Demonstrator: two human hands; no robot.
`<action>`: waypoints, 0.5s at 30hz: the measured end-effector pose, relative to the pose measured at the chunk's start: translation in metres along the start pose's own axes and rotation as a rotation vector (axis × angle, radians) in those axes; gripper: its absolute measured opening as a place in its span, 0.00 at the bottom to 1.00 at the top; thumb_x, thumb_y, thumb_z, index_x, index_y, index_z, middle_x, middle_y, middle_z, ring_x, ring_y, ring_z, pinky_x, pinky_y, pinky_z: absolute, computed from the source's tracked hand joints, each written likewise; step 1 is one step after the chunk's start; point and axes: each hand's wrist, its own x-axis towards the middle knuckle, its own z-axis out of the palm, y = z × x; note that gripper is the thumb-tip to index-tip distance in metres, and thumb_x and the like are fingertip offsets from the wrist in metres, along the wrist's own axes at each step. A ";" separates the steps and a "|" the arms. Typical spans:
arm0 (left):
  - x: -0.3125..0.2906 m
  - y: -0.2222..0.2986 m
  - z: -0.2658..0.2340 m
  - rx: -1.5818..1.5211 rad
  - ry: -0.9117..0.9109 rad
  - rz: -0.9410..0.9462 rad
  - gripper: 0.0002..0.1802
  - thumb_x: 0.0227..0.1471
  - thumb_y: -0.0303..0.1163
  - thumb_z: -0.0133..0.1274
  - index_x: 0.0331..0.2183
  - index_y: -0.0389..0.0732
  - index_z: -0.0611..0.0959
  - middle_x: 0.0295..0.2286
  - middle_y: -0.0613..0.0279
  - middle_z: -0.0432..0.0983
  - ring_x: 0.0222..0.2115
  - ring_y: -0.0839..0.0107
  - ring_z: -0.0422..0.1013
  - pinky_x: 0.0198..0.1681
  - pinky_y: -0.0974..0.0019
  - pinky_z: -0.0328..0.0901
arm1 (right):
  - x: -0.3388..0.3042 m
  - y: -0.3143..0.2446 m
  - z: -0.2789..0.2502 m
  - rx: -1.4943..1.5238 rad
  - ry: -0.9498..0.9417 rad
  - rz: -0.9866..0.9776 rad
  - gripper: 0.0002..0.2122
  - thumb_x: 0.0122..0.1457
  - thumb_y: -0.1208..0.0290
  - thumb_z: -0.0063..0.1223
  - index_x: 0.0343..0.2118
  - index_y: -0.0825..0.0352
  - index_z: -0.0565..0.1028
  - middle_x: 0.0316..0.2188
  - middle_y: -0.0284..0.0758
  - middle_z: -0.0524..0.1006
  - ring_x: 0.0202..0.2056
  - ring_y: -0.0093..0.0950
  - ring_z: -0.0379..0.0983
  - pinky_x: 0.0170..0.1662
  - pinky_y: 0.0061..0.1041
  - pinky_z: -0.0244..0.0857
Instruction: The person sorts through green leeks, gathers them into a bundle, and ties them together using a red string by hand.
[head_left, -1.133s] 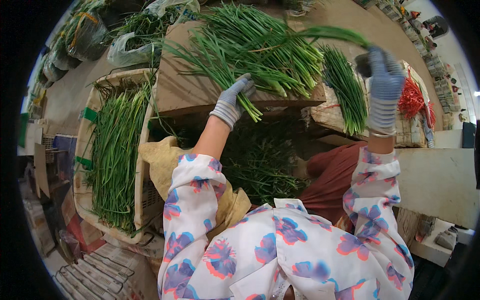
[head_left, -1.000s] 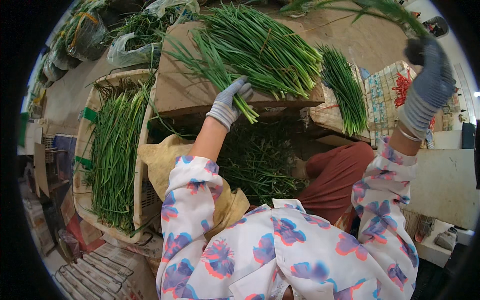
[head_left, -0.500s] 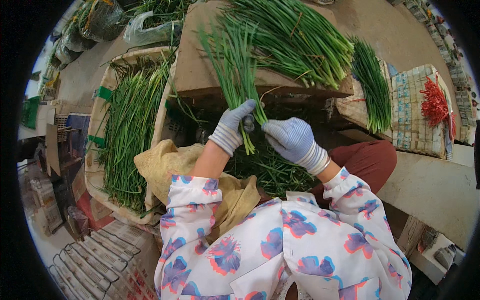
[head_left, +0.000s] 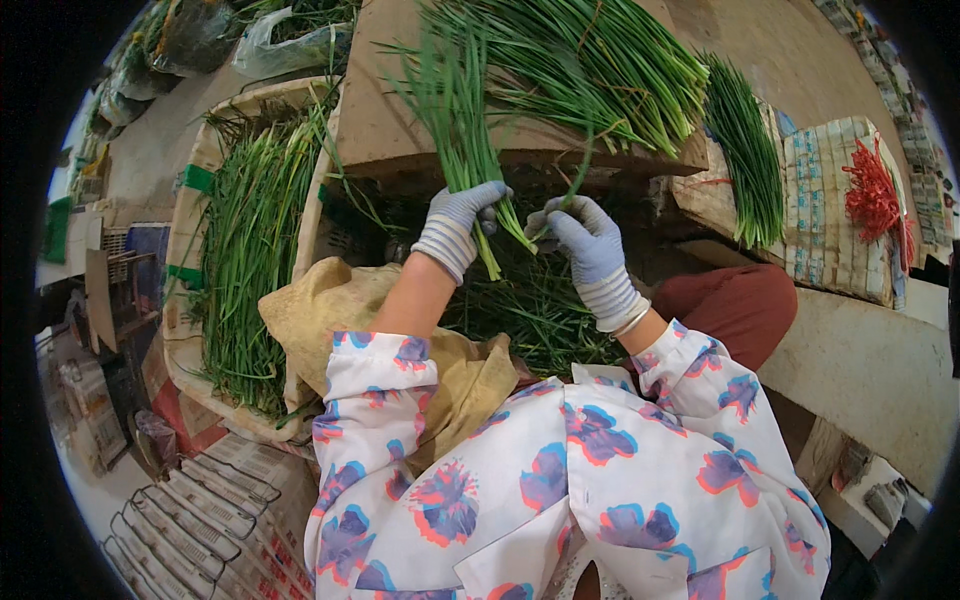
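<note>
Striped grey-blue work gloves cover both hands. My left hand is closed around a small bunch of chives, its leaf tips pointing away from me and its pale cut ends angled toward the right hand. Just right of those ends, my right hand pinches a single loose chive leaf that sticks up from the fingers. Beyond the hands, a large pile of chives lies on a brown board. Loose leaves are heaped below the hands.
At left stands a long pale basket full of chives. A tan cloth hangs beside it. To the right lie another chive bundle and a woven package topped with red ties. Wire-handled bundles sit lower left.
My right hand has drawn away from the bunch's cut ends with a loose leaf in its fingers. The left hand still holds the bunch, slightly turned.
</note>
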 end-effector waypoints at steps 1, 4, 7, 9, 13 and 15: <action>-0.001 0.002 0.006 -0.027 0.005 -0.001 0.07 0.40 0.26 0.57 0.27 0.36 0.79 0.19 0.65 0.74 0.13 0.80 0.61 0.13 0.78 0.56 | -0.006 -0.003 -0.004 0.040 -0.005 -0.025 0.08 0.54 0.73 0.48 0.35 0.70 0.69 0.28 0.37 0.75 0.30 0.24 0.72 0.35 0.21 0.66; 0.008 0.004 -0.007 -0.119 0.109 -0.061 0.08 0.41 0.25 0.56 0.28 0.34 0.78 0.20 0.63 0.73 0.14 0.81 0.60 0.13 0.78 0.56 | -0.033 -0.027 -0.004 0.131 0.002 0.069 0.07 0.54 0.75 0.44 0.35 0.69 0.67 0.25 0.38 0.73 0.24 0.27 0.71 0.27 0.23 0.66; 0.004 0.017 -0.007 -0.146 0.059 -0.023 0.07 0.42 0.25 0.56 0.28 0.35 0.78 0.20 0.63 0.73 0.13 0.81 0.60 0.13 0.78 0.57 | -0.050 -0.025 -0.035 -0.160 -0.202 0.130 0.07 0.52 0.74 0.45 0.34 0.69 0.68 0.23 0.36 0.73 0.25 0.26 0.71 0.27 0.23 0.67; 0.002 0.019 -0.003 -0.113 0.046 -0.012 0.07 0.42 0.25 0.56 0.28 0.35 0.78 0.20 0.63 0.73 0.13 0.81 0.61 0.13 0.78 0.57 | -0.048 -0.009 -0.074 -0.757 -0.461 0.157 0.08 0.52 0.70 0.45 0.32 0.68 0.70 0.24 0.34 0.75 0.26 0.28 0.73 0.32 0.25 0.67; -0.002 0.018 -0.007 -0.005 0.065 0.057 0.09 0.41 0.28 0.58 0.28 0.36 0.78 0.20 0.63 0.73 0.13 0.80 0.61 0.14 0.76 0.58 | -0.035 -0.014 -0.061 -1.686 -0.322 -0.141 0.18 0.51 0.57 0.49 0.39 0.66 0.69 0.33 0.43 0.74 0.34 0.40 0.71 0.37 0.33 0.65; 0.001 0.014 0.000 0.061 0.043 0.083 0.10 0.42 0.30 0.58 0.29 0.36 0.78 0.21 0.63 0.73 0.13 0.80 0.61 0.14 0.76 0.58 | -0.032 -0.025 -0.024 -1.231 -0.103 -0.347 0.17 0.49 0.60 0.51 0.38 0.66 0.69 0.30 0.42 0.74 0.32 0.40 0.71 0.35 0.34 0.65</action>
